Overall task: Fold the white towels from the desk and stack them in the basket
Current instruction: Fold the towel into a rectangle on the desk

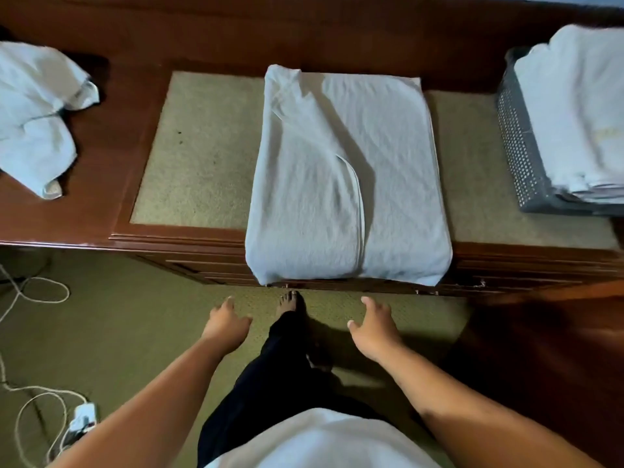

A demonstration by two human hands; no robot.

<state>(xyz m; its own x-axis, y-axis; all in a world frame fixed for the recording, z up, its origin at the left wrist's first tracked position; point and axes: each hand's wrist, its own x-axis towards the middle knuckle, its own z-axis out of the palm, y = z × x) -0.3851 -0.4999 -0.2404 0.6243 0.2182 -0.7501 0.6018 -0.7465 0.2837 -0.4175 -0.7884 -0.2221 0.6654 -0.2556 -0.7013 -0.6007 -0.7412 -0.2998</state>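
Towel (347, 177) lies part-folded in the middle of the counter (337, 35), its near end drooping over the front edge, well apart from the basket (516, 157). Left hand (226, 324) and right hand (374, 329) hover just below it, empty, fingers spread. It looks light and limp, not slippery. I'd pinch the 2 near corners, because the loose top flap would likely slide if lifted mid-cloth

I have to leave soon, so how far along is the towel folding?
Done: a stack of folded towels sits in the basket. In hand: one half-folded towel lies on the desk; both the left hand and right hand hover open before it, touching nothing. Left: finish it, basket it, then fold the crumpled pile at far left.
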